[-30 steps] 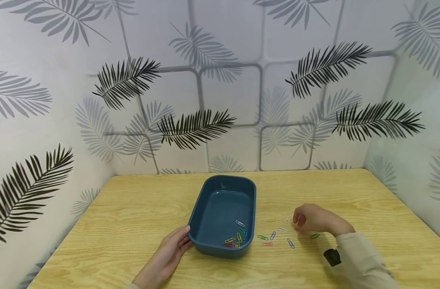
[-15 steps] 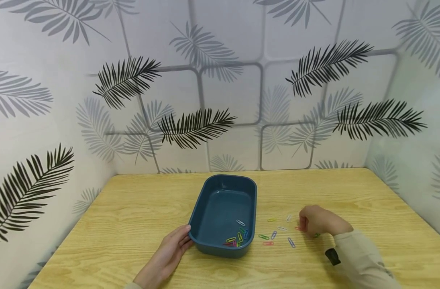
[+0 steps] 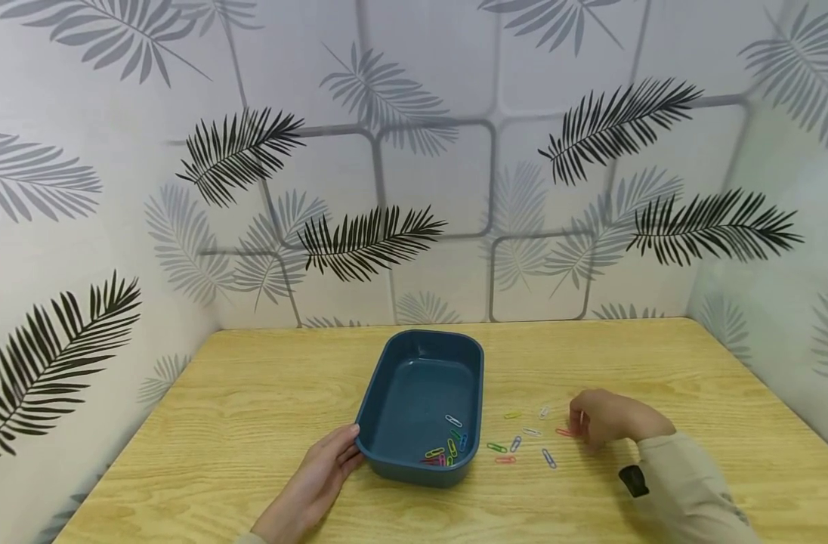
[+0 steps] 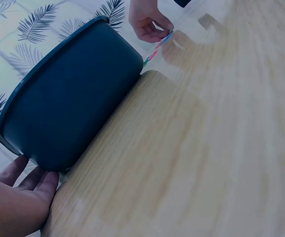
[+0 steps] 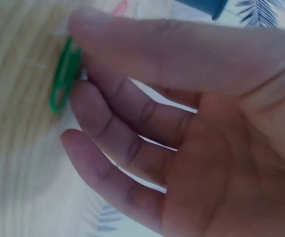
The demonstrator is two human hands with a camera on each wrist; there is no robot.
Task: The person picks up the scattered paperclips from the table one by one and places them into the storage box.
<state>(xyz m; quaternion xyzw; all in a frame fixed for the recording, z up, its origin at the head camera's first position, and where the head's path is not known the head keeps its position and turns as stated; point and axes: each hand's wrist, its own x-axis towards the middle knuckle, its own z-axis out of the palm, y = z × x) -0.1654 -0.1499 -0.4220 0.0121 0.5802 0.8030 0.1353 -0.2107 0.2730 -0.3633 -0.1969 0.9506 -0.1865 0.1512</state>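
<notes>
A deep blue plastic tray point(image 3: 421, 473) stands on the table with several coloured paper clips point(image 3: 452, 446) inside its near right corner. My left hand point(image 3: 319, 480) holds the tray's near left corner, thumb at the rim and fingers against the outer wall, as the left wrist view point(image 4: 19, 197) also shows. To the right, my right hand point(image 3: 611, 417) is low over the table. Thumb and forefinger pinch a green paper clip point(image 5: 65, 76), seen in the right wrist view; the hand hides it in the head view. A pink paper clip point(image 3: 563, 433) lies beside the fingertips.
Between tray and right hand lie several loose paper clips, among them a green one point(image 3: 497, 447), a blue one point(image 3: 548, 459), a pink one point(image 3: 505, 460) and a yellow one point(image 3: 512, 415). A leaf-patterned wall point(image 3: 441, 287) rises behind the wooden table point(image 3: 264, 393).
My right hand has shifted a little to the right, and the green paper clip beneath it no longer shows on the table. Left hand and tray keep their place.
</notes>
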